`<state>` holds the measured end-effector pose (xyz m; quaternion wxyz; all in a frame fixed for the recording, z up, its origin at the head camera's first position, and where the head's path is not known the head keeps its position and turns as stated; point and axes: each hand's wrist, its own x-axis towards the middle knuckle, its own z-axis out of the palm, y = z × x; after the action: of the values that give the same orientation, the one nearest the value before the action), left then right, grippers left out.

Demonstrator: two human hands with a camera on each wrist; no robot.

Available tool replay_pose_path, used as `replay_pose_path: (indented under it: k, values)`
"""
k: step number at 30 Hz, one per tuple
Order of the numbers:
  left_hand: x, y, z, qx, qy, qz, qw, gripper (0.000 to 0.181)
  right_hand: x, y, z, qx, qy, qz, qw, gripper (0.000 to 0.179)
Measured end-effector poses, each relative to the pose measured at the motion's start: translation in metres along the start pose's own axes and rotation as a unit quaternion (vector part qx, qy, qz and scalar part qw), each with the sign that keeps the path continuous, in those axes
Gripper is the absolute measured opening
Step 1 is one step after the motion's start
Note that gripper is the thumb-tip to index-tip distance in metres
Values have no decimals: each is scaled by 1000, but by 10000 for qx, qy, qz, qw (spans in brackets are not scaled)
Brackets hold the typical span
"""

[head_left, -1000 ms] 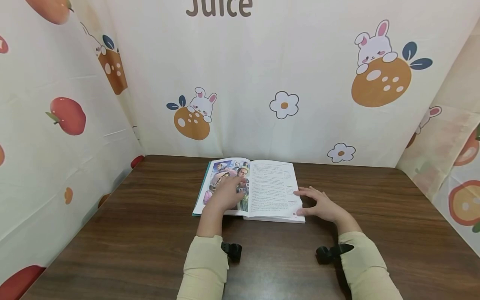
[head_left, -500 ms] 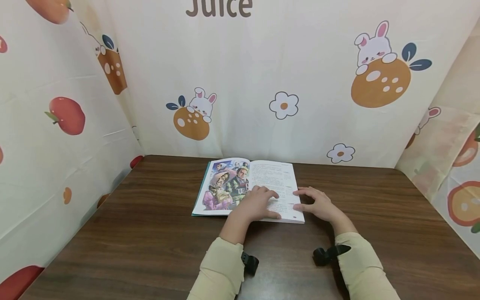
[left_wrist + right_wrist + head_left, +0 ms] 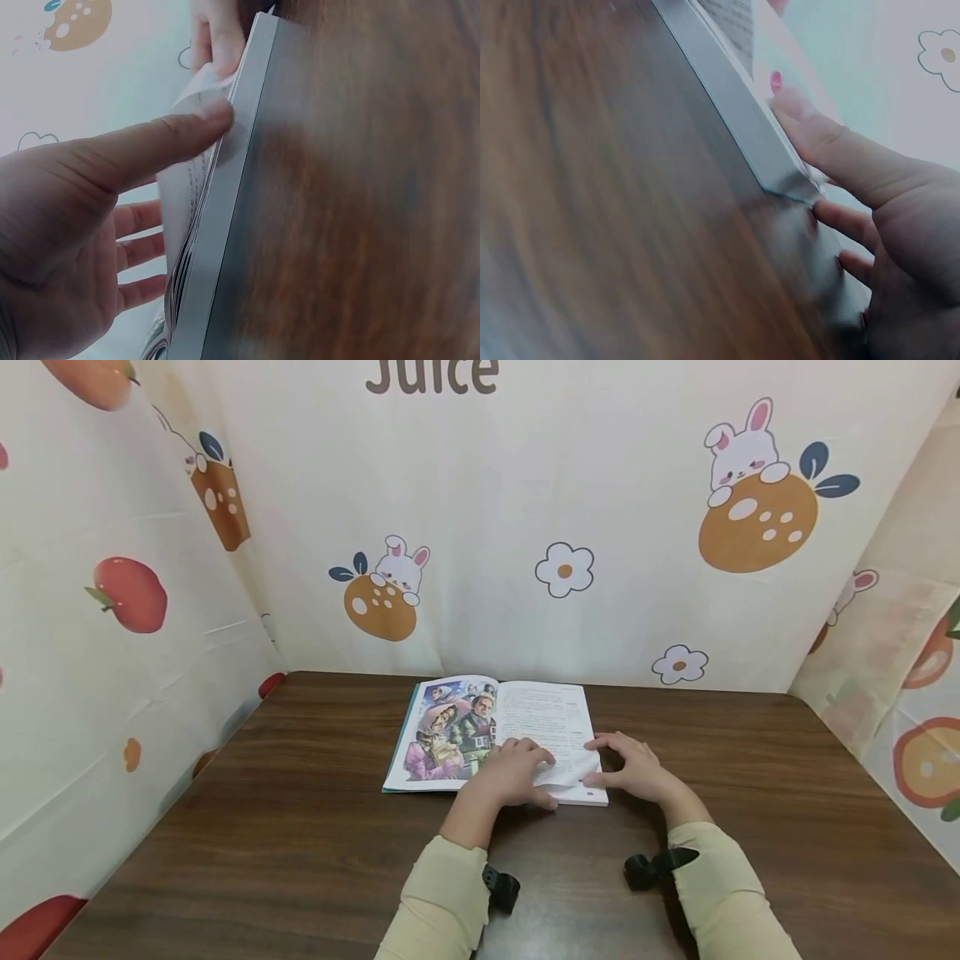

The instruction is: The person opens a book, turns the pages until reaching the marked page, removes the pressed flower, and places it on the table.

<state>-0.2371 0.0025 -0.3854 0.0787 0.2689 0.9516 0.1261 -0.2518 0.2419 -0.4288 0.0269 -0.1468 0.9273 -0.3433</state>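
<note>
An open book [image 3: 540, 710] lies on the table, a colour picture on its left page and print on its right page. Over the lower part of the right page my left hand [image 3: 510, 774] rests with spread fingers; in the left wrist view its thumb [image 3: 187, 139] reaches the book's lower edge. At the lower right corner my right hand [image 3: 633, 768] pinches the top page, which bulges up off those beneath. The right wrist view shows the right thumb [image 3: 810, 131] on the page by a pink mark and the other fingers along the book's side edge.
The brown wooden table [image 3: 300, 835] reaches back to a printed cloth wall [image 3: 480, 602], with more cloth at both sides. Each wrist carries a black strapped camera [image 3: 501, 887].
My left hand has moved right from the picture page to the printed page. The right page's lower corner has lifted and bent under my right hand, which stays nearly in place.
</note>
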Motion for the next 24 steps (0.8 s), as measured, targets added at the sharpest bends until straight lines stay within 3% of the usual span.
replay_pose_path:
  k: [5, 17, 24]
  values:
    - [1, 0, 3, -17, 87, -85, 9999, 47, 2, -4, 5, -114, 272, 256, 9992, 50]
    - [6, 2, 2, -156, 729, -194, 9970, 28, 4, -11, 1, 310, 285, 628, 9971, 58]
    - [6, -1, -2, -386, 1570, -235, 9866, 14, 4, -9, -2, 640, 233, 760, 9948, 64]
